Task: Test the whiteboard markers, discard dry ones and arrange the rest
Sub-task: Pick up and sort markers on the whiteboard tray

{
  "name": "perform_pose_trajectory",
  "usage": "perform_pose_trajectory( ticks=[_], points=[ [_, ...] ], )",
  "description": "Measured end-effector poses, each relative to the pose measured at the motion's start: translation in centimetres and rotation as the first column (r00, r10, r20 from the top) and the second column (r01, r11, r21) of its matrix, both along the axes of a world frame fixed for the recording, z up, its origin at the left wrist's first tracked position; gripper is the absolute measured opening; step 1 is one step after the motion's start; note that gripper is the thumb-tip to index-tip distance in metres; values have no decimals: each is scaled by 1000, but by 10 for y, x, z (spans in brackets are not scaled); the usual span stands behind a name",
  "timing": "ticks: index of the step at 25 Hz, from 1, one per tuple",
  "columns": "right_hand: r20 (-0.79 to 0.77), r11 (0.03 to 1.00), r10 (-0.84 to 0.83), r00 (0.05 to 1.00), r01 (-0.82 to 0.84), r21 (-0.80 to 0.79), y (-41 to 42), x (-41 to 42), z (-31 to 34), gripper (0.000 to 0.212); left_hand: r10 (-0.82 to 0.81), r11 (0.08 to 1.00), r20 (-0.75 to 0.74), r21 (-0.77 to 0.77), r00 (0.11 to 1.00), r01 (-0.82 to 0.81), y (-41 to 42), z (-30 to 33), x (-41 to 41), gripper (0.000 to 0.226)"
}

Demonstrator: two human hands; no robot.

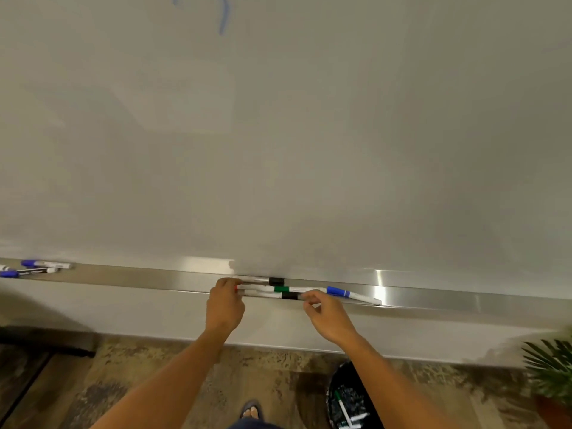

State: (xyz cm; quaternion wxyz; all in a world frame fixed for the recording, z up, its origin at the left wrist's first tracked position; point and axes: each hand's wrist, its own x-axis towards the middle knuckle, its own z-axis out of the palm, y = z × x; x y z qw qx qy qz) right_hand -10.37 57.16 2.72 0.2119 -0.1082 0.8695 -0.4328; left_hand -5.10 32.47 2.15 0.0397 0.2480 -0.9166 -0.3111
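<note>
Three markers lie side by side on the metal tray (pixel 154 278) under the whiteboard (pixel 278 150): a black-capped one (pixel 276 281) at the back, a green-capped one (pixel 281 288) in the middle, and a black-capped one (pixel 289 295) in front. My left hand (pixel 224 306) has its fingers curled over their left ends. My right hand (pixel 325 315) pinches the right end of the front black-capped marker. A blue-capped marker (pixel 339 291) lies slanted just right of my right hand.
More blue-capped markers (pixel 43 265) lie at the tray's far left. A black bin (pixel 346 400) on the floor below my right arm holds discarded markers. A potted plant (pixel 554 370) stands at the right edge. A blue scribble (pixel 224 17) marks the board's top.
</note>
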Motion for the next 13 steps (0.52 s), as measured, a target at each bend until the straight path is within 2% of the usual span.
perform_pose_trajectory(
  ticks=[4,6,9,13],
  points=[
    [-74,994,78,994,-72,78,-50,-2,-11,27,-126,983,5,-134,992,125,-37,-11,-6,42],
    [-124,978,147,981,-125,167,-74,1,-18,31,-179,965,39,-185,983,184,-50,-19,-12,38],
    [-190,942,207,960,-143,304,-97,4,-25,38,-262,942,55,-203,963,268,-61,-26,-19,29],
    [-198,920,191,961,-105,378,-107,4,-28,37,-348,923,34,-166,937,348,-69,-30,-28,23]
  ],
)
